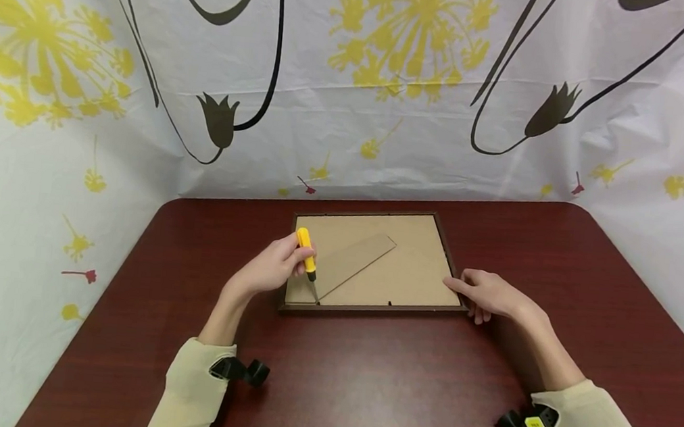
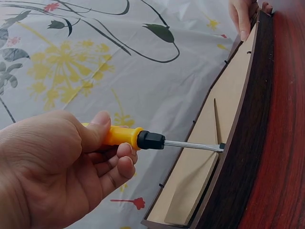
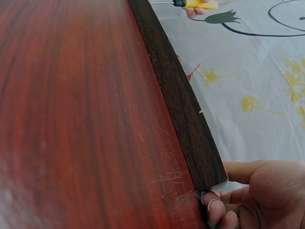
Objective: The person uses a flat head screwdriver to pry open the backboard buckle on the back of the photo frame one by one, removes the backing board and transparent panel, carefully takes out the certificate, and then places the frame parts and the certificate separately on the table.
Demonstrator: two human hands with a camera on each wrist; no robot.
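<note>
A dark brown picture frame (image 1: 370, 308) lies face down on the red-brown table (image 1: 363, 385), its tan backing board (image 1: 416, 267) and folded stand facing up. My left hand (image 1: 270, 269) grips a yellow-handled screwdriver (image 1: 306, 254). Its metal tip touches the backing at the frame's near left corner, and the left wrist view shows the screwdriver (image 2: 143, 139) shaft reaching the inner edge of the frame (image 2: 243, 157). My right hand (image 1: 487, 294) holds the near right corner. There the right hand (image 3: 257, 191) has its thumb behind the frame (image 3: 181, 105) and its fingers curled at the corner.
White cloth printed with yellow flowers and black stems (image 1: 391, 75) hangs behind and to both sides of the table. Bare tabletop (image 3: 71, 119) stretches in front of the frame. A black wrist strap mount (image 1: 239, 371) sits on each sleeve.
</note>
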